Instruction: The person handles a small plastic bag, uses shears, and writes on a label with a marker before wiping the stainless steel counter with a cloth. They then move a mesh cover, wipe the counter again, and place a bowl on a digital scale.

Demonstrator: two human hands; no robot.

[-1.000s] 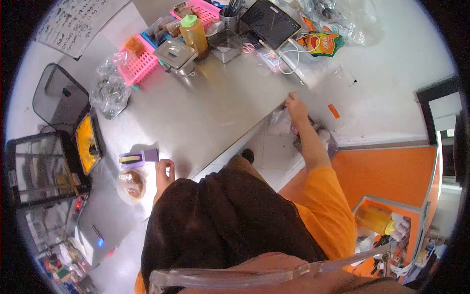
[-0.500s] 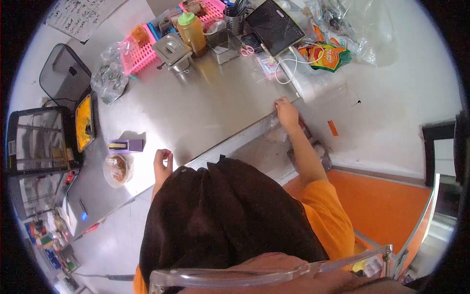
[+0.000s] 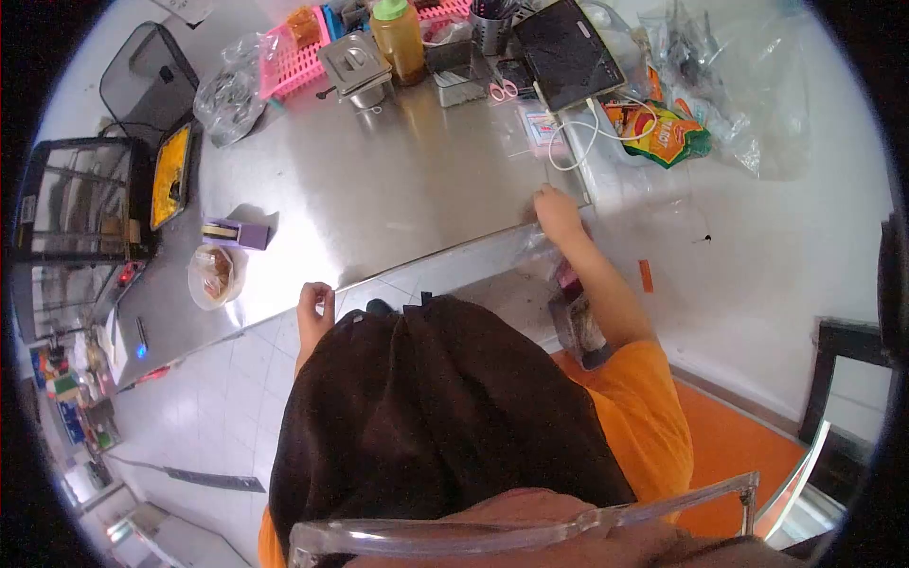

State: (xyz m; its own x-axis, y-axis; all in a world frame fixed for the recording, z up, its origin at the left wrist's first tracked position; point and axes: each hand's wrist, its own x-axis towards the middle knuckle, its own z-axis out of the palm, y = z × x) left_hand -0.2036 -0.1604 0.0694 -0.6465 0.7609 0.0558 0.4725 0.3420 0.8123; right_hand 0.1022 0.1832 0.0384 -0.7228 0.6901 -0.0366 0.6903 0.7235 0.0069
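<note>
At the front edge of the steel table, my left hand has its fingers curled in. What is inside those fingers, if anything, does not show. Farther right, my right hand rests closed at the table's edge near its right corner; its fingertips are partly hidden. A purple tape dispenser stands on the table to the left of my left hand. Beside it is a clear round tub with brownish food inside. Beyond my right hand lie a white cable and a small printed card.
Along the back stand a pink basket, a lidded steel container, a green-capped bottle, pink-handled scissors and a black tablet. An orange-green packet lies right. A glass-fronted appliance stands left.
The view has shifted, so the table's contents sit higher in the picture. Both hands stay by the table's front edge, and the left fingers look more folded.
</note>
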